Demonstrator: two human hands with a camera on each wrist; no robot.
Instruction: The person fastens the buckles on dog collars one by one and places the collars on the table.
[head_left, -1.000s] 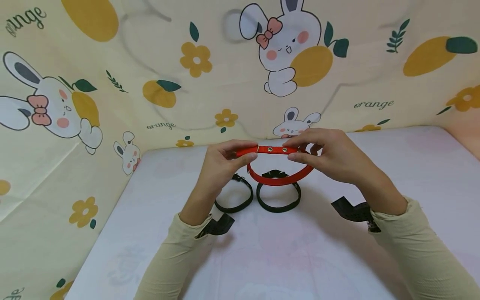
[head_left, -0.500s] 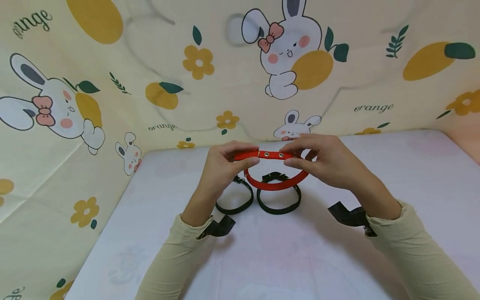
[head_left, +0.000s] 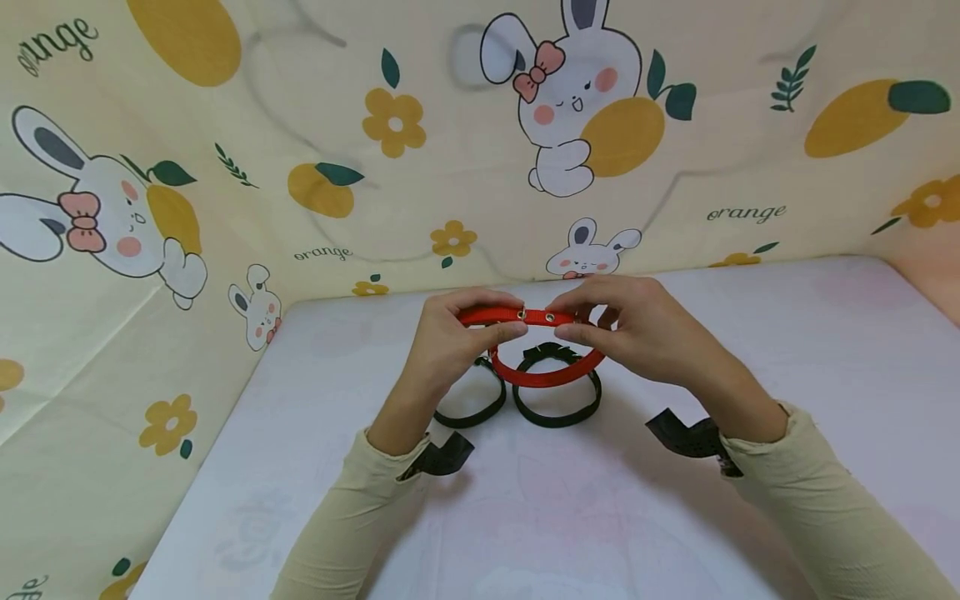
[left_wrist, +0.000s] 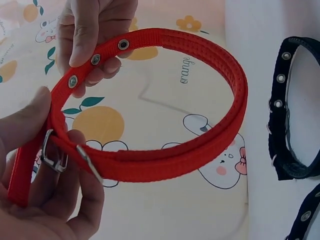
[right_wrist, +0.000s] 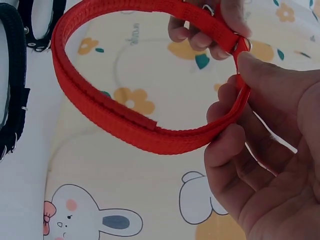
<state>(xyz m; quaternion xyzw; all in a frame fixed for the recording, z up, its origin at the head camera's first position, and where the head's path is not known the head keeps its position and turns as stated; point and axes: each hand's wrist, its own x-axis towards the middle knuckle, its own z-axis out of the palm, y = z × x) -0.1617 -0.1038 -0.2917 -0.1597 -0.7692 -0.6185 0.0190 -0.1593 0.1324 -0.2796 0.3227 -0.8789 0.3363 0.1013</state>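
Note:
A red pet collar (head_left: pixel 547 379) hangs as a loop above the table, held by both hands. My left hand (head_left: pixel 456 337) pinches it beside the metal buckle (left_wrist: pixel 52 152), where the loose strap end hangs down past the thumb. My right hand (head_left: pixel 648 333) pinches the eyelet part of the strap between thumb and fingers. In the left wrist view several metal eyelets (left_wrist: pixel 95 59) line the band between the two hands. The right wrist view shows the padded inner side of the red band (right_wrist: pixel 100 107); part of the buckle is hidden there by fingers.
Two black collars lie looped on the white table (head_left: pixel 525 517): a left one (head_left: pixel 471 421) partly behind my left hand and a right one (head_left: pixel 557 421) beneath the red loop. A patterned cloth wall (head_left: pixel 450 125) stands behind and to the left.
My right hand has moved left and slightly down, closer to my left hand. Less of the eyelet strap shows between them, and the red loop looks narrower. Both hands keep their hold.

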